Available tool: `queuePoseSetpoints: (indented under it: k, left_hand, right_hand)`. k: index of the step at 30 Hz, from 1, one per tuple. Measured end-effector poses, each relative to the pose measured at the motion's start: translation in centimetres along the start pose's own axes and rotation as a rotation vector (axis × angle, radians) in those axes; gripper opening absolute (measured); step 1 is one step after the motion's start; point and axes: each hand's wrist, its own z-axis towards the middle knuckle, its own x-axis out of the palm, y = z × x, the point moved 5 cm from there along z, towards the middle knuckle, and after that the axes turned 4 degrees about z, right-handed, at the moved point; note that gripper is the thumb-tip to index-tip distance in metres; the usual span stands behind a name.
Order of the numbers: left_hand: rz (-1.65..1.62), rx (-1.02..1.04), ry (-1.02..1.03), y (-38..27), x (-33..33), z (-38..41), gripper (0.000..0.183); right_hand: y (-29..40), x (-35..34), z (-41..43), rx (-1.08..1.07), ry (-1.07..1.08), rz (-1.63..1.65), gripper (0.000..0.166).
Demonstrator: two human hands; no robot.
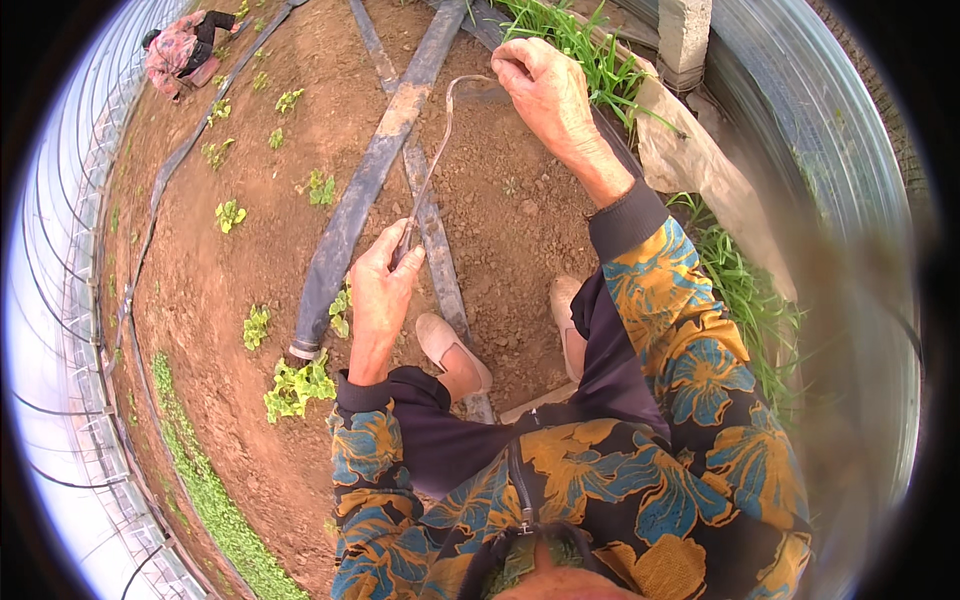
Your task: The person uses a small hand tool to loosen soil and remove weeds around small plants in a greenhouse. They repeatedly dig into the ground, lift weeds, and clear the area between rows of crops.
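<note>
A thin, pliable strip or cord (449,111) runs in a bent line between my two hands, over bare soil. My left hand (381,292) grips its lower end between thumb and fingers, where a darker bunched part shows. At the upper right, my right hand (546,101) pinches the other end with curled fingertips, close to green grass-like plants (592,64). Left of my left hand lies a flat dark hose (352,214), its open end (304,349) beside a leafy seedling (296,388). A narrower dark strip (442,262) crosses under the hose.
Small seedlings (230,215) dot the soil at left, past which runs a thin dark line (154,199). Another person (180,56) is low to the ground at the far upper left. Plastic sheeting (795,112) and a concrete post (683,41) stand on the right.
</note>
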Motion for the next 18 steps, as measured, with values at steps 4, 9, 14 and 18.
queuePoseSetpoints:
  k: [4,9,14,18]
  left_hand:
    - [-0.195,-0.056,0.018,-1.0,1.2,0.0,0.037]
    - [-0.039,0.053,-0.018,-1.4,1.9,-0.3,0.037]
    - [0.017,0.067,-0.041,-1.8,2.5,-0.7,0.038]
    - [-0.175,0.011,0.049,-1.7,2.7,-0.8,0.036]
  right_hand:
    - [0.8,1.3,-1.4,0.294,0.213,0.313,0.019]
    - [0.5,4.7,-2.9,0.544,0.190,0.944,0.018]
    - [0.3,5.2,-3.2,0.603,0.071,1.095,0.013]
    - [0.1,5.1,-3.3,0.607,0.131,1.215,0.017]
